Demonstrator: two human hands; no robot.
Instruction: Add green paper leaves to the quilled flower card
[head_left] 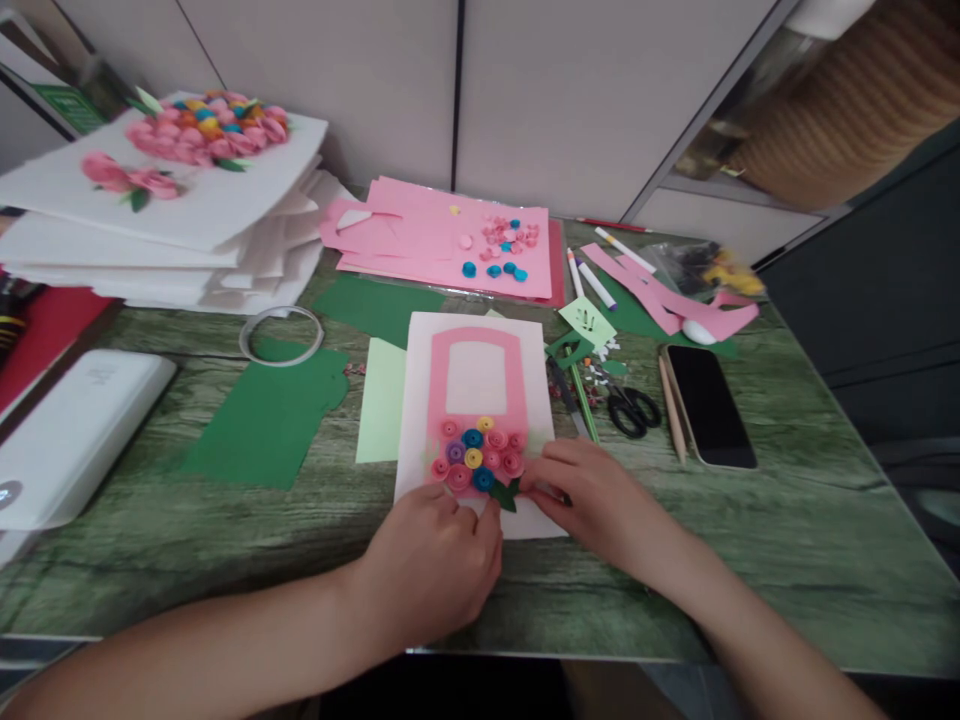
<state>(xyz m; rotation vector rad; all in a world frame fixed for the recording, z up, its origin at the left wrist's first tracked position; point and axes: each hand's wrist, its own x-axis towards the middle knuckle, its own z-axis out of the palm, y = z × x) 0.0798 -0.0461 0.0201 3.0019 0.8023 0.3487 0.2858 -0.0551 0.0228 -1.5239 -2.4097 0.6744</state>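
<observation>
A white sheet [415, 400] with a pink paper basket shape [439, 380] lies at the middle of the table. Rolled paper flowers [472, 457] in pink, blue, yellow and purple cover the basket's lower part. Dark green paper leaves [505, 494] sit at the lower right of the flowers. My left hand [439, 555] rests at the sheet's lower edge, its fingers curled and a fingertip against the leaves. My right hand [592, 495] pinches at the right end of the leaves; what lies between its fingertips is too small to make out.
Black scissors [634, 411], a phone [711, 405] and a wooden stick [673, 408] lie to the right. Pink sheets [420, 245] are behind, green paper [262, 425] and a tape roll [250, 340] to the left. Stacked white sheets [247, 215] stand at the back left.
</observation>
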